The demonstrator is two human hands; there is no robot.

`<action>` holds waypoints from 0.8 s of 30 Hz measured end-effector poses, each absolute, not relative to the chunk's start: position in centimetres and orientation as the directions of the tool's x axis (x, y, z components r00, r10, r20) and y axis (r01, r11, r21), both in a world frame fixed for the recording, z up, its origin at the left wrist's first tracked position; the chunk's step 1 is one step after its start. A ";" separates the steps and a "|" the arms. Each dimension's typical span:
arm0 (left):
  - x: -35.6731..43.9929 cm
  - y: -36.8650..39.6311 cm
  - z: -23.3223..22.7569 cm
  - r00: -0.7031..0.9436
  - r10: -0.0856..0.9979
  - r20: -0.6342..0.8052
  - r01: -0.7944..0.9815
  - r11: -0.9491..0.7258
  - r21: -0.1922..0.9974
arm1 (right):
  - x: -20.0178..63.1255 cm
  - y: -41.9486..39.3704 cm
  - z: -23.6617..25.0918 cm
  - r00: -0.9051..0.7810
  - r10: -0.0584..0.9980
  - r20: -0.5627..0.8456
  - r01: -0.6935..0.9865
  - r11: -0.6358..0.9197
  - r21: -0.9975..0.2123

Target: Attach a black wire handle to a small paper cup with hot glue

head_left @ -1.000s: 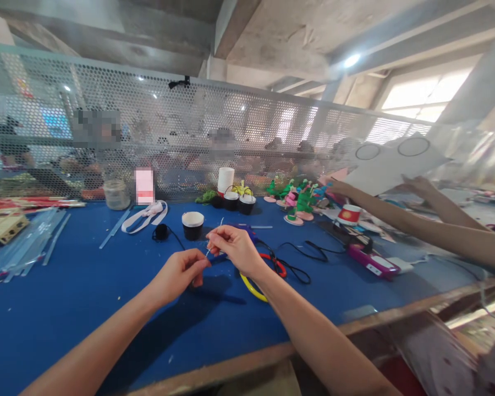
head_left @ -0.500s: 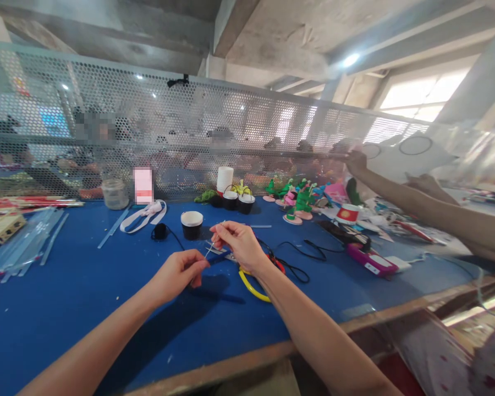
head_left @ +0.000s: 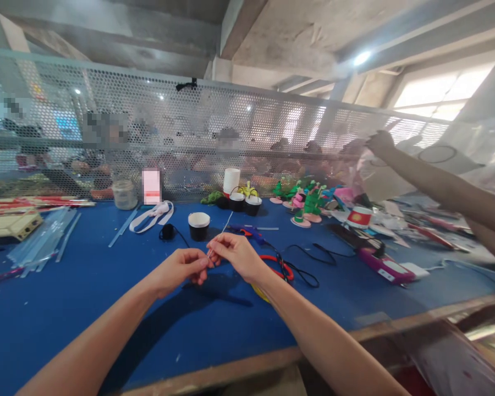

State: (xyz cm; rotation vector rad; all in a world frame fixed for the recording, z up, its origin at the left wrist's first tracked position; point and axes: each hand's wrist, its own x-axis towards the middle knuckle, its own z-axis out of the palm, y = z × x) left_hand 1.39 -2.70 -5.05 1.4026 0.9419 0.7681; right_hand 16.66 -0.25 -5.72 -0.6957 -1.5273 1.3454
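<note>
Between my two hands runs a thin whitish wire-like strand (head_left: 226, 224), its free end pointing up and away. My left hand (head_left: 186, 269) pinches its lower end. Close beside it, my right hand (head_left: 236, 254) grips the strand higher up, thumb against forefinger. The fingertips of both hands almost touch. Just beyond them stands a small black cup with a white rim (head_left: 199, 226). A glue gun (head_left: 249, 232) with a blue body lies behind my right hand. Under my right wrist are red (head_left: 286, 268) and yellow loops, partly hidden by the arm.
Clear glue sticks (head_left: 45, 239) lie at left, near a glass jar (head_left: 124, 194) and a white ribbon (head_left: 150, 217). Small green and pink figures (head_left: 311, 203) stand at back right. A purple device (head_left: 385, 267) and black cord lie rightward. Another person's arm (head_left: 429, 170) reaches in.
My hands have drawn closer together, and more of the strand sticks out above my right hand. The view has shifted slightly left. The other person's arm has moved.
</note>
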 end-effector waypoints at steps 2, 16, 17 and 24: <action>1.4 -2.7 -5.1 0.444 0.891 -0.098 0.105 0.057 0.993 | 16.6 -0.4 -5.8 -0.374 0.881 0.288 -0.164 0.242 -0.956; 1.9 -3.2 -4.7 0.389 0.918 -0.073 0.190 -0.003 0.982 | 16.4 -0.8 -5.6 -0.333 0.894 0.298 -0.088 0.286 -0.954; 1.9 -3.2 -4.8 0.390 0.918 -0.071 0.195 -0.007 0.981 | 16.4 -0.8 -5.6 -0.332 0.895 0.297 -0.080 0.287 -0.955; 1.1 -2.5 -5.2 0.421 0.907 -0.025 0.159 -0.046 0.986 | 16.4 -0.7 -5.6 -0.353 0.885 0.305 -0.144 0.271 -0.952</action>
